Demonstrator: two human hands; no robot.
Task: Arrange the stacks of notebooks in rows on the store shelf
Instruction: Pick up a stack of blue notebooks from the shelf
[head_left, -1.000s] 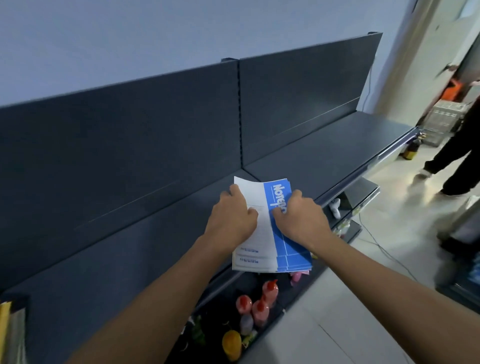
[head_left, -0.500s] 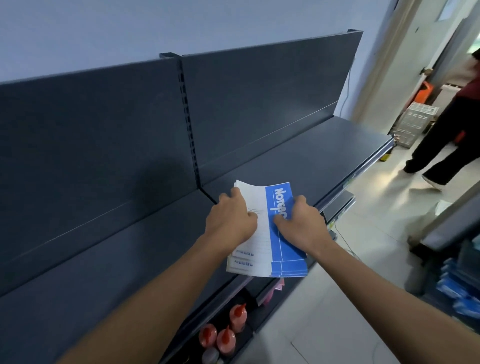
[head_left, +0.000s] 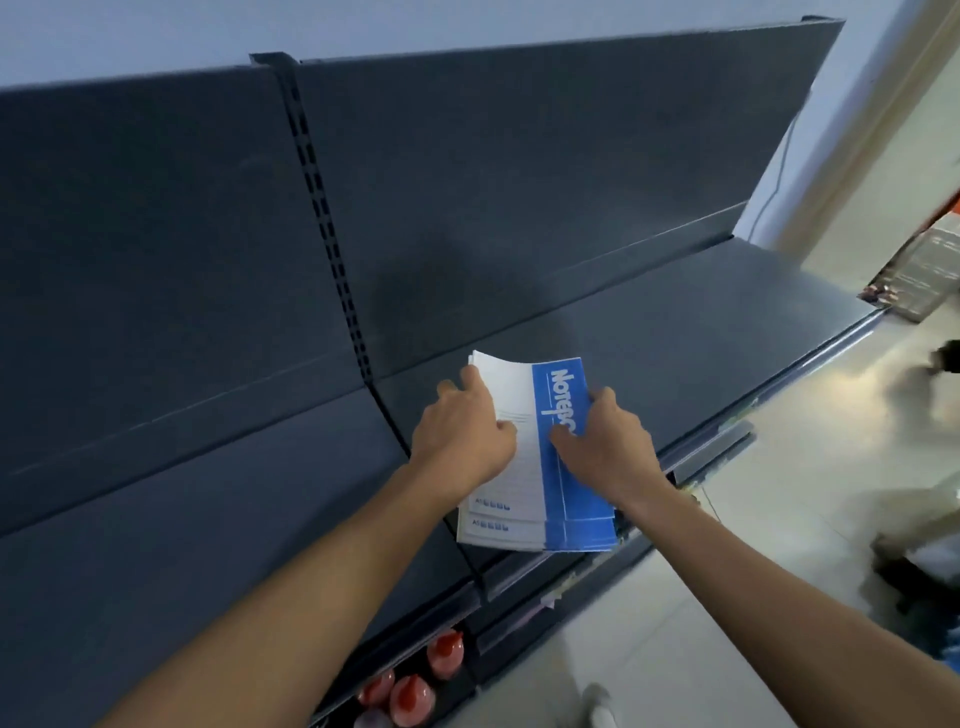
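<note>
Since the earlier frame the view has swung left, so the slotted upright (head_left: 332, 244) between the back panels now sits left of centre, and the stack of notebooks (head_left: 540, 467) has slid a little further in over the shelf (head_left: 701, 332), though its near edge still juts past the shelf's front lip. Nearest, on a lower shelf, stand a few red-capped bottles (head_left: 415, 696), blurred. Above them both bare forearms reach forward, and both hands are clamped on the stack: the left hand (head_left: 467, 441) pressed down over its white half with fingertips curled at the far left corner, the right hand (head_left: 608, 447) spread on the blue half with its thumb on the cover. The top cover is split lengthwise, white with faint ruled lines on the left, a bright blue band on the right carrying white lettering that reads "Notebo", the rest hidden under the right hand. Small blue marks beginning "A5" sit at the near edge of the top two covers. The stack's far end bends slightly upward. Beyond it rise the dark grey back panels (head_left: 519, 182), then a pale wall (head_left: 156, 31).
</note>
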